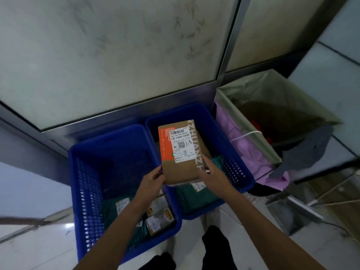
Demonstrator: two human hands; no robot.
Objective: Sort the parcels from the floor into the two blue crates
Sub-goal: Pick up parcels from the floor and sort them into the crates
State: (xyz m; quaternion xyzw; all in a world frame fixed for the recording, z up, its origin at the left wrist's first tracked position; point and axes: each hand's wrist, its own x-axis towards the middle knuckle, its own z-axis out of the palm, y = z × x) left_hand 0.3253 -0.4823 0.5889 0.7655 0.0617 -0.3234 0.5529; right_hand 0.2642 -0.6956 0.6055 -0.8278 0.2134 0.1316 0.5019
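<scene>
Both hands grip one brown cardboard parcel [181,152] by its near end: the left hand [153,179] curls around the near-left corner, and the right hand [210,172] clasps the near-right edge with the thumb on top. The parcel is held face up above the right blue crate [231,152], its near end over the wall where the two crates meet, and it shows a white shipping label [183,146], an orange strip along its left side and white lettering along its right edge. Below it, the right crate holds a dark green bag [194,197] near its front edge and another brown parcel partly hidden further back. The left blue crate [85,191], touching the right one, holds a green bag [111,211] and small labelled packets [158,217] in its near-right corner. Right of the crates stands a bin lined with a pale bag [272,106], purple plastic [243,145] draped over its side.
</scene>
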